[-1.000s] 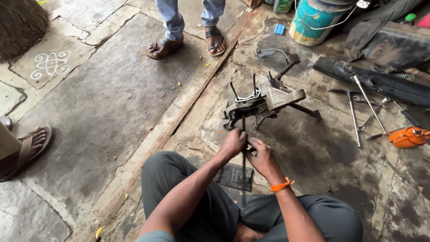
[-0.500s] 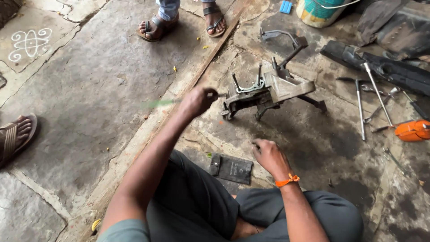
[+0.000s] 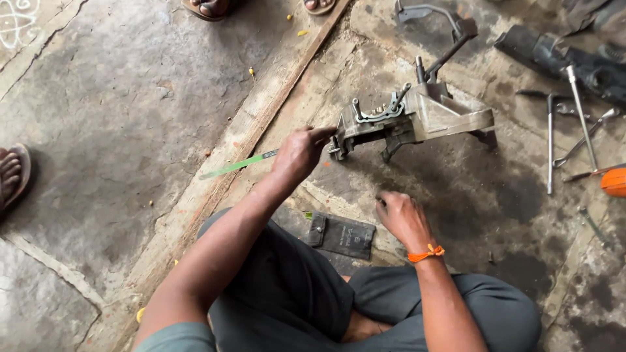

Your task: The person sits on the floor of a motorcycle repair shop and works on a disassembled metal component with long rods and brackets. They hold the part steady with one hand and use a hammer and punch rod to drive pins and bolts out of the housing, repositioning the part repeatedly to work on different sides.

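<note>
The grimy grey metal housing [image 3: 417,117], studded with bolts and a bent lever, sits on the oil-stained floor [image 3: 495,195] at about one o'clock from the seated person, its long axis running nine to three. The left hand [image 3: 301,151] is nearer, touching the housing's nine o'clock end and closed around a thin green-handled tool [image 3: 238,165] whose handle trails toward eight. The right hand [image 3: 401,218], fingers curled against the floor at the housing's six o'clock, shows no clear grip: I cannot tell whether it holds anything.

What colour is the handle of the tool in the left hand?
Light green handle, seen in the head view, left hand gripping it.
</note>
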